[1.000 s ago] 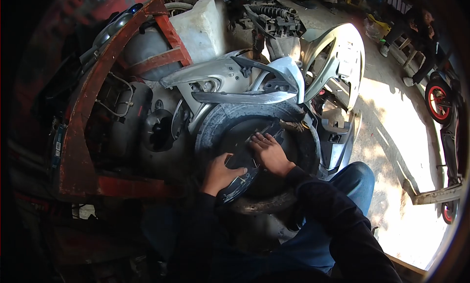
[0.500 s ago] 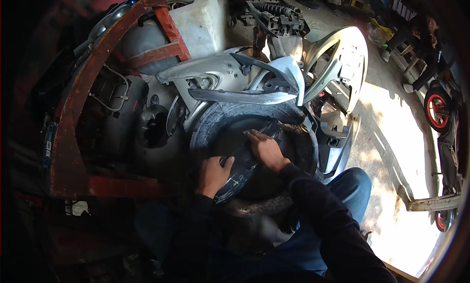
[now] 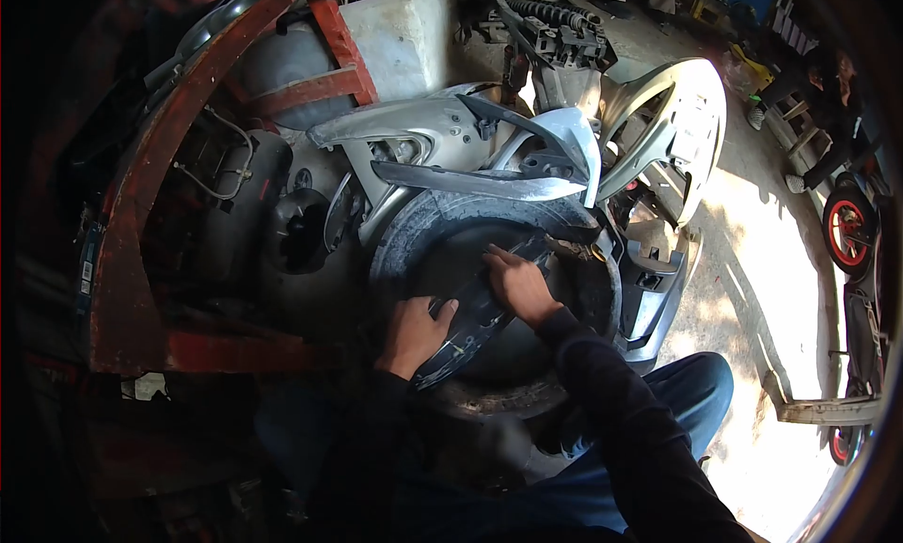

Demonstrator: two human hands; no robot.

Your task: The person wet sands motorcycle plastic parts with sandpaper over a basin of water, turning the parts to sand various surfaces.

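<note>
- In the head view, the one view here, a dark panel (image 3: 461, 341) lies slantwise over the opening of a tyre (image 3: 403, 240), running from near left to far right; whether it rests on the tyre's inner edge is too dark to tell.
- The left hand (image 3: 414, 338) is at the panel's near left part, thumb held away from the fingers. The fingertips are hidden, so I cannot tell whether it pinches the edge.
- The right hand (image 3: 522, 287) lies over the panel's farther part, fingers bent close together and pointing far left. What lies beneath them is hidden, so I cannot tell whether they grip or only press.
- The step in hand looks like steadying and working the panel by hand, with the tyre as a stand.
- The next move seems to call for a firm left hand and an even right hand, so the panel does not slide or tip.
- Just beyond the tyre lies a silver cover (image 3: 428, 134); to its right stands a pale cover (image 3: 705, 110). A red frame (image 3: 132, 280) is at left, and a person (image 3: 820, 110) sits far right.
</note>
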